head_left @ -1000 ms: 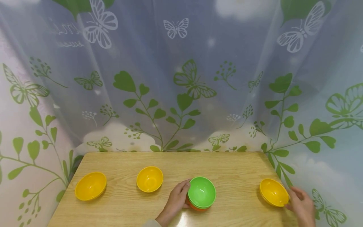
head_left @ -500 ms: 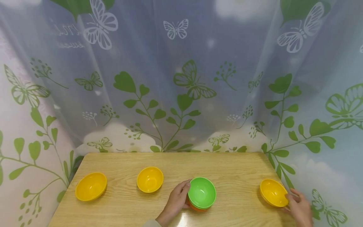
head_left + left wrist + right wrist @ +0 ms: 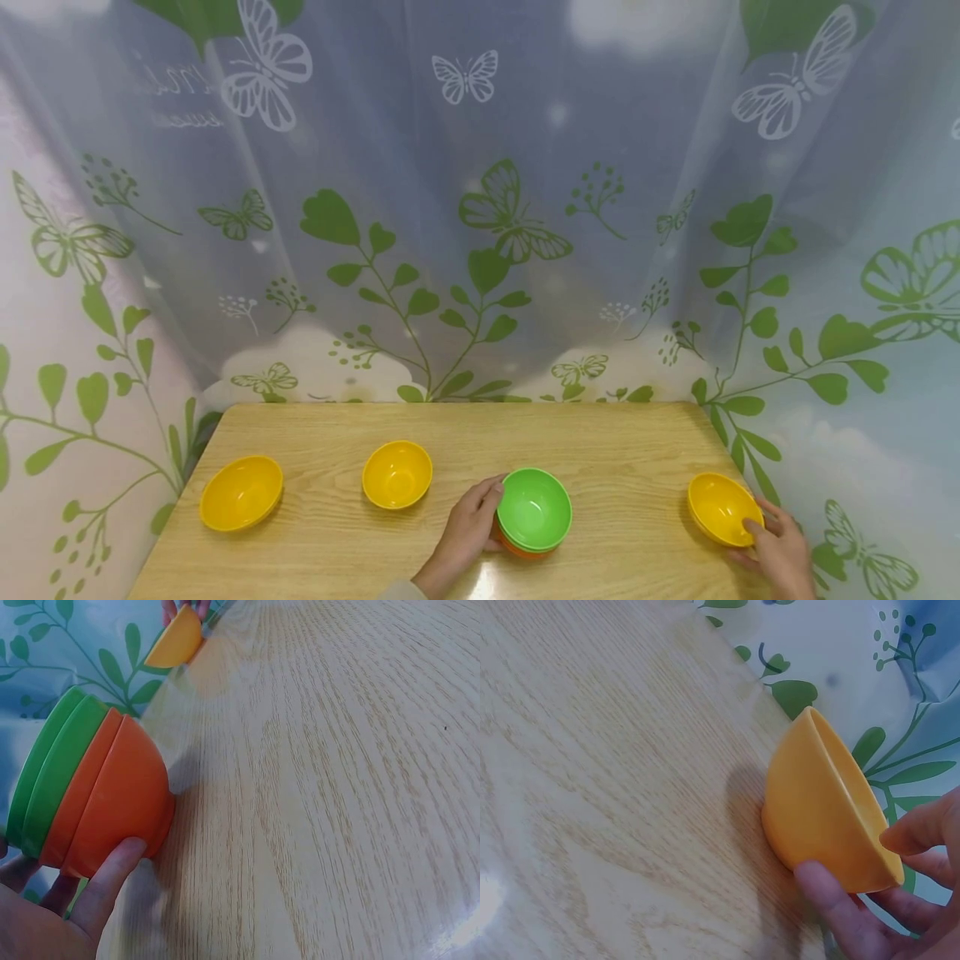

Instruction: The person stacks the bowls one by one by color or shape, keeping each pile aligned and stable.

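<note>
Two hands full: we see the right hand [image 3: 783,546] pinching the yellow bowl [image 3: 716,502] at its near-right rim, by the table's [image 3: 630,467] right edge; well left, the left hand [image 3: 465,525] grips the green-and-orange bowl stack [image 3: 535,508] from its left.

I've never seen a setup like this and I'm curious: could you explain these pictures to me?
There is no machine at work here, just a person's two bare hands. The big picture comes from a camera worn on the head; the other two come from cameras on each wrist. On the wood-grain table, the left hand holds the side of a stack of green and orange bowls, green on top. Farther right, the right hand grips a yellow bowl at its edge. A far-left bowl and a middle bowl, both yellow, stand untouched.
</note>
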Demonstrator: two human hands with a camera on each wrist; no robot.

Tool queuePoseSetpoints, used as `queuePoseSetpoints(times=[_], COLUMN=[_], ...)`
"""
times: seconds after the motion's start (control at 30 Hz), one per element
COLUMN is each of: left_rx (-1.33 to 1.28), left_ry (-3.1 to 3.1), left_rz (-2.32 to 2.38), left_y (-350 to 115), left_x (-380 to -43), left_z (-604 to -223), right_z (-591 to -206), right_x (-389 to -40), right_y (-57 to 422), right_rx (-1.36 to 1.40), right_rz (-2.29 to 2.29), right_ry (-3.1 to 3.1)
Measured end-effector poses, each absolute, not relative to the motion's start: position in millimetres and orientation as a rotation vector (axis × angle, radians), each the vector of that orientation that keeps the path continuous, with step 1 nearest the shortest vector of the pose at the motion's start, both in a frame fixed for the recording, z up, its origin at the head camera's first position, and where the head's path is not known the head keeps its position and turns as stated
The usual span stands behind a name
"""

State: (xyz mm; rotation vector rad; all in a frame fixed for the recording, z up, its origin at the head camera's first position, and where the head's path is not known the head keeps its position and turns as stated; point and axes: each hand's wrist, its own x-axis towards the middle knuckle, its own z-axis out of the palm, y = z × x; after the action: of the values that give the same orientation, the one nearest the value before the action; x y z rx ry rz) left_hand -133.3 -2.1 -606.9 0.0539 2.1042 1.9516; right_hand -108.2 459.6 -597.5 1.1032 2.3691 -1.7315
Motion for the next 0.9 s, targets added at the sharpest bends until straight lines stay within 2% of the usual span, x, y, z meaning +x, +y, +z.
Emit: queuePoseSetpoints(times=[0.9], left_rx=[0.049], left_ry=[2.121], left_rz=[1.945], left_y=[-1.0], left_x=[-133.4], left_z=[-606.7], right_z=[-603.5], right_x=[-107.1], right_y=[449.4], right_rx=[1.019], right_rz=[-1.977], right_ry=[2.284])
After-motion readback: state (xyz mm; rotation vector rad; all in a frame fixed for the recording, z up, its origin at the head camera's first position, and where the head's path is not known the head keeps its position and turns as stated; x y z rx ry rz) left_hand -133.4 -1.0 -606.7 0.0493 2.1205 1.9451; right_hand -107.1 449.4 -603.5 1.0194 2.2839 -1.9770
